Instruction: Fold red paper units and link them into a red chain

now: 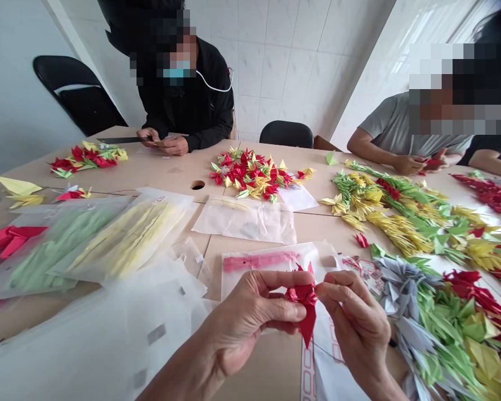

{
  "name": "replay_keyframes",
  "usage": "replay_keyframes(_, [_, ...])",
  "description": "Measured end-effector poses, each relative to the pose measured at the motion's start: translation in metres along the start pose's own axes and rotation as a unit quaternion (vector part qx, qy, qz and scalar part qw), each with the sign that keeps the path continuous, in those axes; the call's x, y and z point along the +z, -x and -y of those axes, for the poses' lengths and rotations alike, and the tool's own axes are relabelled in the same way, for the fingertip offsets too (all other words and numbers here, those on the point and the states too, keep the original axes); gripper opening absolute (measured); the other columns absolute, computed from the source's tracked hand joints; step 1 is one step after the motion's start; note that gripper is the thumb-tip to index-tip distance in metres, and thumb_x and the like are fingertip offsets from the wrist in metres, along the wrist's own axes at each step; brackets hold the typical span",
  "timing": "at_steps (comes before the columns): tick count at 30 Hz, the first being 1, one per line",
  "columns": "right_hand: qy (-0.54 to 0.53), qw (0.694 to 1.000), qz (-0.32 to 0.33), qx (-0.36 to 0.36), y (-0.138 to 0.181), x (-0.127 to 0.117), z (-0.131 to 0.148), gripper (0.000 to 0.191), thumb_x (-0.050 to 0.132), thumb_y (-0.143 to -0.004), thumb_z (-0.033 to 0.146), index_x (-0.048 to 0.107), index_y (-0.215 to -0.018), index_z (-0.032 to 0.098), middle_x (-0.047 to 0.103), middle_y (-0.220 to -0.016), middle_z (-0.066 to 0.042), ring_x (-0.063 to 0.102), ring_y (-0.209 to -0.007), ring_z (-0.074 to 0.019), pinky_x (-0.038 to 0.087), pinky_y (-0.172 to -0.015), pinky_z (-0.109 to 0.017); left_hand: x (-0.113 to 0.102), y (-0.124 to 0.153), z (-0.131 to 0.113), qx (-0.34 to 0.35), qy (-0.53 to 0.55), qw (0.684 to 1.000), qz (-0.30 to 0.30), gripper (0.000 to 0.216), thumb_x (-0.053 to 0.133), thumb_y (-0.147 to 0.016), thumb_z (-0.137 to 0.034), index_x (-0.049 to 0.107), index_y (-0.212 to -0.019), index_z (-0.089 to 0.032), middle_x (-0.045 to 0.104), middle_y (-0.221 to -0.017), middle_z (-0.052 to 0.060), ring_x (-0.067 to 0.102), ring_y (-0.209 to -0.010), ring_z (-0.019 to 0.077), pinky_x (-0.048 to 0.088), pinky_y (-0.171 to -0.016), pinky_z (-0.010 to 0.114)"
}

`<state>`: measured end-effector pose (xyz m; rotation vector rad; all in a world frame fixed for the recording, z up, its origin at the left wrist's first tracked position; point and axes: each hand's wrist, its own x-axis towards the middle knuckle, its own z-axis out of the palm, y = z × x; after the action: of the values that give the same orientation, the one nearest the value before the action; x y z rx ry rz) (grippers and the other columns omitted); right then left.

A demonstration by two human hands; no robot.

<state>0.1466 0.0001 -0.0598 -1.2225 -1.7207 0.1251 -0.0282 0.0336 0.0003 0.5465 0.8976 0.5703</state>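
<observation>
A red folded paper crane (308,312) is held in front of me above the table, its pointed tips showing above and below my fingers. My left hand (254,317) pinches it between thumb and forefinger from the left. At its right edge, the thumb and fingertips of my right hand (354,323) close on a small part of the same paper. Behind the crane lies a clear bag (234,281) with a pink-red strip of folded paper inside. White sheets with red print (329,362) lie beneath my hands.
Grey, green, yellow and red folded paper pieces (442,340) heap at the right. A mixed pile (250,172) sits mid-table near a round hole (197,185). Plastic bags (125,239) cover the left. One person (209,106) sits opposite; another (392,128) folds red paper at right.
</observation>
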Motion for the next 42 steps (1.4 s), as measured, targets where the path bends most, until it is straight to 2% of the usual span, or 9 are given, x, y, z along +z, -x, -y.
replay_keyframes(11, [-0.031, 0.999, -0.012, 0.018, 0.001, 0.003, 0.003, 0.015, 0.056, -0.082, 0.008, 0.063, -0.079, 0.021, 0.058, -0.078, -0.001, 0.056, -0.070, -0.0122, 0.044, -0.061, -0.024, 0.000, 0.001, 0.001, 0.006, 0.000, 1.000, 0.012, 0.030, 0.079, -0.057, -0.014, 0.075, -0.086, -0.020, 0.066, -0.073, 0.002, 0.058, -0.067, 0.0117, 0.046, -0.068, 0.023])
replay_keyframes(17, [-0.074, 0.996, 0.002, 0.047, 0.002, 0.004, 0.008, 0.015, 0.054, -0.084, 0.009, 0.063, -0.080, 0.021, 0.057, -0.077, -0.001, 0.056, -0.071, -0.0127, 0.045, -0.060, -0.024, -0.001, 0.000, -0.001, 0.000, 0.011, 1.000, 0.027, 0.034, 0.083, -0.053, -0.015, 0.074, -0.086, -0.019, 0.067, -0.073, 0.001, 0.058, -0.068, 0.0101, 0.045, -0.066, 0.022])
replay_keyframes(24, [-0.016, 1.000, -0.016, 0.008, 0.004, 0.002, 0.006, 0.015, 0.056, -0.082, 0.007, 0.062, -0.081, 0.021, 0.058, -0.080, -0.001, 0.057, -0.073, -0.0128, 0.044, -0.063, -0.025, 0.001, 0.002, -0.003, 0.003, 0.009, 1.000, 0.016, 0.037, 0.084, -0.050, -0.015, 0.074, -0.086, -0.018, 0.066, -0.071, 0.002, 0.057, -0.065, 0.0101, 0.045, -0.067, 0.024])
replay_keyframes(32, [0.000, 0.998, -0.035, -0.046, 0.004, 0.001, 0.010, 0.023, 0.054, -0.080, -0.001, 0.063, -0.088, 0.019, 0.056, -0.081, -0.002, 0.055, -0.074, -0.0119, 0.044, -0.061, -0.024, -0.003, -0.001, 0.002, 0.015, -0.011, 0.999, 0.030, 0.035, 0.078, -0.056, -0.010, 0.073, -0.089, -0.020, 0.066, -0.076, 0.001, 0.057, -0.067, 0.0100, 0.044, -0.067, 0.023])
replay_keyframes(42, [-0.001, 1.000, -0.008, -0.011, 0.004, 0.002, 0.009, 0.018, 0.054, -0.082, 0.004, 0.061, -0.082, 0.020, 0.055, -0.081, -0.002, 0.055, -0.073, -0.0122, 0.043, -0.062, -0.025, -0.002, 0.000, 0.002, 0.033, -0.025, 0.998, 0.040, 0.032, 0.077, -0.059, -0.010, 0.074, -0.089, -0.020, 0.067, -0.076, 0.001, 0.056, -0.066, 0.0080, 0.044, -0.069, 0.023])
